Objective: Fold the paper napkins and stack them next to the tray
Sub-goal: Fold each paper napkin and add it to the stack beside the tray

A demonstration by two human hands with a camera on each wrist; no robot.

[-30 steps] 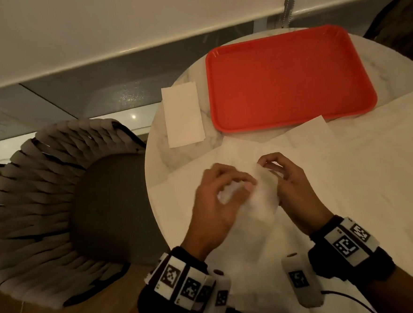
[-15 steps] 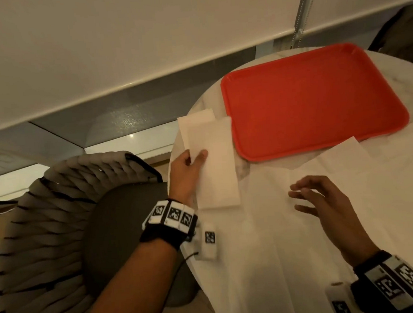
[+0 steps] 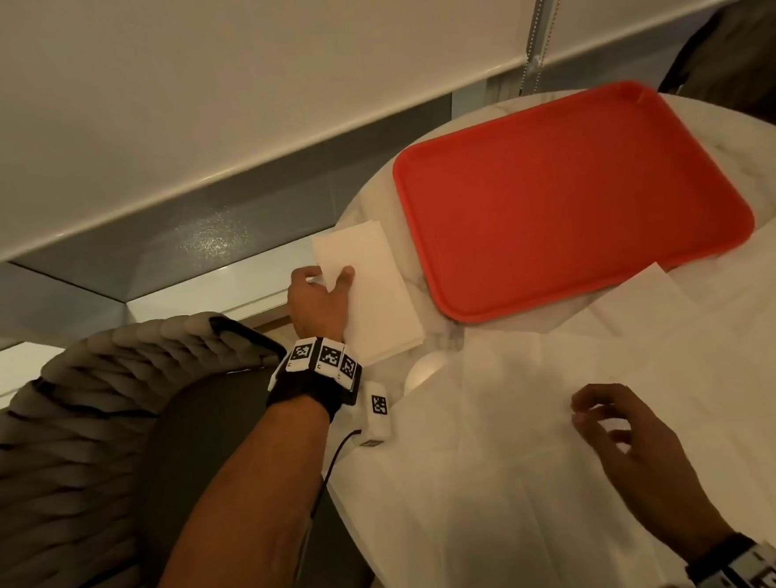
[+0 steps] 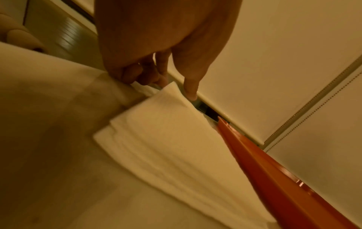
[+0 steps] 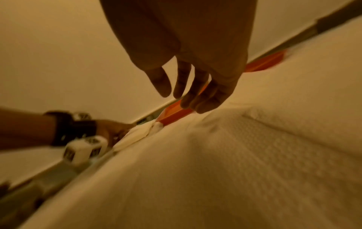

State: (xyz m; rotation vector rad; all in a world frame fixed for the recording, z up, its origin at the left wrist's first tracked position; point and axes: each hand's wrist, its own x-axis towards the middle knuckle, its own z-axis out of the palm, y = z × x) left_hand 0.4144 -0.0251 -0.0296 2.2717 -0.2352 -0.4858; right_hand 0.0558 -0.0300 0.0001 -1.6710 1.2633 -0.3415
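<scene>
Paper stack (image 3: 367, 290) beside tray (image 3: 572, 198)
Our left hand (image 3: 317, 298) pinches its nine-o'clock edge; right hand (image 3: 626, 438), loosely open and empty, hovers over unfolded napkins (image 3: 504, 469).

Tray (image 3: 572, 198) is sitting toward the far side of the table (image 3: 742, 126). Folded napkin stack (image 3: 377, 294) is lying just left of the tray, near the table's left edge. Unfolded napkins (image 3: 549, 466) are spreading across the near side, one sheet tucking under the tray's near edge. Chair (image 3: 66, 454) is standing left of the table
</scene>
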